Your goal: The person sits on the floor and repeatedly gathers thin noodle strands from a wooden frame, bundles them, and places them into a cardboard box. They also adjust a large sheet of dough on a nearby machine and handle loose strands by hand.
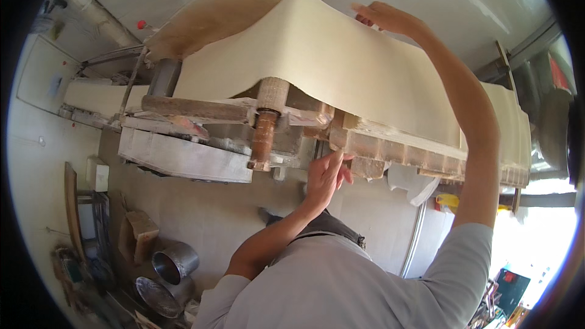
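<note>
A wide cream sheet of dough (329, 61) drapes over a rusty, flour-caked rolling machine (244, 128). My right hand (387, 18) is raised with flat fingers resting on the top edge of the sheet. My left hand (328, 173) reaches to the machine's lower front edge, fingers touching the frame just below the sheet. A brown roller (265, 128) sticks out of the machine to the left of that hand. Neither hand grips anything that I can see.
A second belt of sheet (207, 18) runs off to the upper left. Metal pots (173, 265) and a cardboard box (140, 231) stand on the floor at lower left. A white pipe (417, 237) runs down at the right.
</note>
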`<state>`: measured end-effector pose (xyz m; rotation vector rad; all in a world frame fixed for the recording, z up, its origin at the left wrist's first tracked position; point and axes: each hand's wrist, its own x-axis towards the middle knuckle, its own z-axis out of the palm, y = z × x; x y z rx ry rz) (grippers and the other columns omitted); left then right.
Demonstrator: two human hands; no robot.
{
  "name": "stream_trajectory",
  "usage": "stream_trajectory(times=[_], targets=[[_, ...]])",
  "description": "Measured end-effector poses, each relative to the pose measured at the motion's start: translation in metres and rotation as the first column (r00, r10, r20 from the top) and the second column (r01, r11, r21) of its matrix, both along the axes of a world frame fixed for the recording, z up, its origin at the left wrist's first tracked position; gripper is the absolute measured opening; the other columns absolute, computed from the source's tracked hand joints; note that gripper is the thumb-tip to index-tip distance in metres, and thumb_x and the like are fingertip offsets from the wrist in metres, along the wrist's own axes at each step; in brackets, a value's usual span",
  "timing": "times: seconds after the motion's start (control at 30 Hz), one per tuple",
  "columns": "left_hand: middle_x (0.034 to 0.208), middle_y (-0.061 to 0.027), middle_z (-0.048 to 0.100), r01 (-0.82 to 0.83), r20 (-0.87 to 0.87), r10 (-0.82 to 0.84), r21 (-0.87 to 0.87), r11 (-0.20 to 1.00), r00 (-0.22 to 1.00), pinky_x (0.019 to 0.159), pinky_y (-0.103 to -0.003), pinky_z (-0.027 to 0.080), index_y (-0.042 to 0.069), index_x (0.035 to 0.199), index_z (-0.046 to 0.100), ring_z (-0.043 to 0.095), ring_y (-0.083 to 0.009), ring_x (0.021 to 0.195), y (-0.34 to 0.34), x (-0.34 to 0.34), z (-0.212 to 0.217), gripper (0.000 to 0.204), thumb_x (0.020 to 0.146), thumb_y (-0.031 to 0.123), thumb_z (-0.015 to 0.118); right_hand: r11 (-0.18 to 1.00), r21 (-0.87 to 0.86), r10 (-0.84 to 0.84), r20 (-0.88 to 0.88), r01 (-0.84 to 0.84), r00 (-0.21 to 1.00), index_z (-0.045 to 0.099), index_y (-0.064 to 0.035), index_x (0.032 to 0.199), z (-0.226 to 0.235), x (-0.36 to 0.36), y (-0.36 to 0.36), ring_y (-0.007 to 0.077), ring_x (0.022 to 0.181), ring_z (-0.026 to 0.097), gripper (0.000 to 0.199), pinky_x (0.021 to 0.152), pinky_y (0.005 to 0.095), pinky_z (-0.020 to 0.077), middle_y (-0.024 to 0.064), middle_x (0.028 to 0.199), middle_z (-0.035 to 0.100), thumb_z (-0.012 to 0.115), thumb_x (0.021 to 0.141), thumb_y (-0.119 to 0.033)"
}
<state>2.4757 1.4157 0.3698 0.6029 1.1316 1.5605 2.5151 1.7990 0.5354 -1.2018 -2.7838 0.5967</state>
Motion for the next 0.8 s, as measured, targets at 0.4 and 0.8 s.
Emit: stream_trajectory(times=[0.4, 0.8], targets=[[0.059, 0.0026, 0.051, -0.508, -0.433, 0.309, -0.487, 0.71, 0.847, 0.047, -0.025, 0.033, 0.003, 0.079, 0.07, 0.045, -0.006, 0.052, -0.314, -0.143, -0.205, 0.021, 0.095, 0.018, 0.067, 0.606, 0.608, 0.104, -0.699, 0.513, 0.707, 0.064, 0.0015, 0.094, 0.069, 0.11, -0.231, 0.0158, 0.075, 0.06, 0.001, 0.067, 0.0283, 0.0487, 0.0092, 0.084, 0.06, 0.063, 0.096, 0.001], [0.067, -0.0049, 0.06, -0.552, -0.246, 0.8, -0.824, 0.125, 0.548, 0.038, -0.023, 0.035, 0.006, 0.085, 0.061, 0.05, -0.012, 0.048, -0.726, -0.188, -0.35, 0.011, 0.091, 0.01, 0.069, 0.968, -0.078, 0.2, -0.326, -0.237, 0.924, 0.07, -0.0044, 0.104, -0.374, 0.015, -0.509, 0.037, 0.077, 0.07, 0.018, 0.069, 0.0442, 0.0561, 0.0192, 0.086, 0.07, 0.066, 0.086, -0.005]])
